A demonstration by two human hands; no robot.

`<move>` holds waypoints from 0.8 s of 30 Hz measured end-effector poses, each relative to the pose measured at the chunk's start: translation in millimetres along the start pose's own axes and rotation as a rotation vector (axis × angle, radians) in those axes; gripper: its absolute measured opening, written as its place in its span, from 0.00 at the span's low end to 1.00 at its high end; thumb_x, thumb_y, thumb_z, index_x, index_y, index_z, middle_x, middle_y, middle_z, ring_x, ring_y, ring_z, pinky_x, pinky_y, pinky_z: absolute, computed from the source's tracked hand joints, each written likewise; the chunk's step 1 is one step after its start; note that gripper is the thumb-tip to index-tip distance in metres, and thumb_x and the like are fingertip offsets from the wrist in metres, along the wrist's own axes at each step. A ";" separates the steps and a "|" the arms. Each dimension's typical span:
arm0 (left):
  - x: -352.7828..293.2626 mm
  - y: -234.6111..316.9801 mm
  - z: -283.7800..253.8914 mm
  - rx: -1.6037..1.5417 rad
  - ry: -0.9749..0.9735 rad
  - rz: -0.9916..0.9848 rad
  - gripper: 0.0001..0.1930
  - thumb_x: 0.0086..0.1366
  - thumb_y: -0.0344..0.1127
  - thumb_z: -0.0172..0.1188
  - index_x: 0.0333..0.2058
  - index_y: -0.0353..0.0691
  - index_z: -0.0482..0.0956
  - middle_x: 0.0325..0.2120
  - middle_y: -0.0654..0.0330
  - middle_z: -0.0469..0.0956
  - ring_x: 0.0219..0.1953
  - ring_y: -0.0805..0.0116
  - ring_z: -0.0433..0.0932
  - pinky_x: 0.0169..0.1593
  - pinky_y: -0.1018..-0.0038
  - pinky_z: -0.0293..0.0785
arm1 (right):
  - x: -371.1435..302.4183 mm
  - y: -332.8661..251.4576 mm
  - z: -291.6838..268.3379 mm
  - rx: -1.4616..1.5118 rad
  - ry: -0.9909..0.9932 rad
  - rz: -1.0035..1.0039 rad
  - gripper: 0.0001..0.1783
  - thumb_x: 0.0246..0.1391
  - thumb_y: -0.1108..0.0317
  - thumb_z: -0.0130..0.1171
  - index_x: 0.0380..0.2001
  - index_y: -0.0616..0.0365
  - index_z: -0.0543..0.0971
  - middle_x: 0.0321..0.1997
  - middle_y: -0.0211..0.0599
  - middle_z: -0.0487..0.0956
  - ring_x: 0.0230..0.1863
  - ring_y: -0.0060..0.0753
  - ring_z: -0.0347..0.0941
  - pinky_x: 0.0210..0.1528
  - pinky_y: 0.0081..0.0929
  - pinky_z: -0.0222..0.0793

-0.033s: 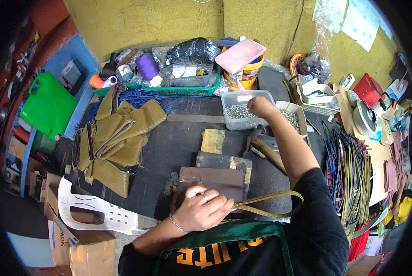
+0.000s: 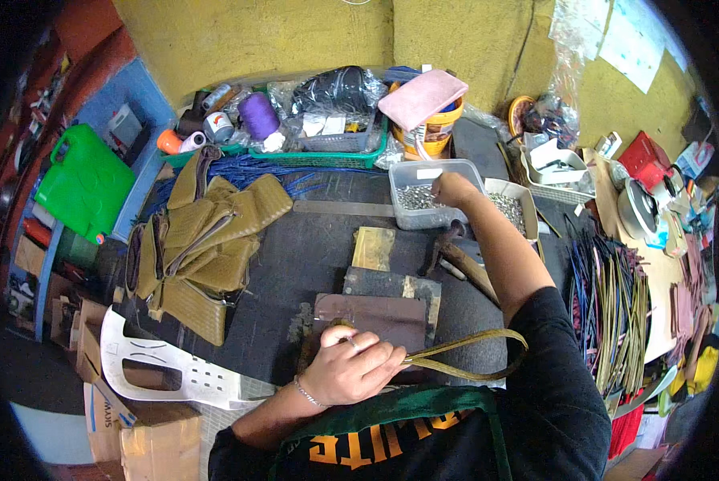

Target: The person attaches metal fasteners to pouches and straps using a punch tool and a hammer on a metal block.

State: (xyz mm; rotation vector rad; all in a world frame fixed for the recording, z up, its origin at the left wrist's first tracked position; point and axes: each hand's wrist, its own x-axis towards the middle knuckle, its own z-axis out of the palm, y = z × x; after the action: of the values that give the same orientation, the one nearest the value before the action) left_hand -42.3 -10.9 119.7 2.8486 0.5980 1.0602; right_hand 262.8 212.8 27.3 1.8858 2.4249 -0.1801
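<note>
My left hand (image 2: 351,370) is closed round the ends of an olive strap (image 2: 496,341), near the front edge of the table. The strap bends into a loop that reaches right, towards my right arm. My right hand (image 2: 455,191) dips into a clear plastic tub (image 2: 435,218) of small shiny metal pieces (image 2: 415,197). Its fingers look drawn together and partly hidden, so what they pinch cannot be made out. Just beyond my left hand lies a dark brown slab (image 2: 383,313) on a worn black block (image 2: 395,282). A hammer (image 2: 467,268) rests right of the block, below my right forearm.
Olive quilted pieces (image 2: 207,240) are piled on the left. A metal ruler (image 2: 343,208) lies left of the tub. A second tub (image 2: 510,207) of metal bits stands to its right. Bundled straps (image 2: 616,313) hang at the far right; a green basket (image 2: 319,159) sits at the back.
</note>
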 end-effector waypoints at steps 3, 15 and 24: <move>2.8 -12.5 4.5 0.022 0.015 -0.043 0.11 0.42 0.36 0.62 0.28 0.45 0.76 0.22 0.72 0.69 0.27 0.77 0.68 0.38 0.75 0.54 | 45.5 11.5 33.5 -0.241 -0.202 -0.153 0.09 0.33 0.66 0.54 0.23 0.52 0.78 0.29 0.39 0.77 0.31 0.43 0.73 0.36 0.33 0.68; 0.7 -1.3 21.0 -0.048 -0.031 -0.036 0.12 0.43 0.37 0.61 0.29 0.45 0.75 0.23 0.72 0.68 0.28 0.78 0.68 0.37 0.76 0.55 | 22.2 4.6 21.2 0.303 0.034 0.037 0.09 0.36 0.67 0.57 0.25 0.56 0.78 0.27 0.43 0.76 0.32 0.42 0.73 0.37 0.32 0.67; 7.9 -3.1 15.8 0.013 -0.001 0.057 0.11 0.44 0.37 0.60 0.29 0.45 0.76 0.23 0.70 0.70 0.27 0.77 0.70 0.39 0.74 0.55 | -110.9 -93.4 -59.5 1.536 0.310 -0.092 0.08 0.48 0.72 0.53 0.32 0.65 0.75 0.29 0.33 0.77 0.31 0.19 0.71 0.36 0.18 0.67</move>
State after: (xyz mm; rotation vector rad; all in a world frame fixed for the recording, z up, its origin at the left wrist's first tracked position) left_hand -27.9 -3.7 112.0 2.8934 0.5278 1.0675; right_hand 201.0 91.4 104.7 2.1204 2.6873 -2.4665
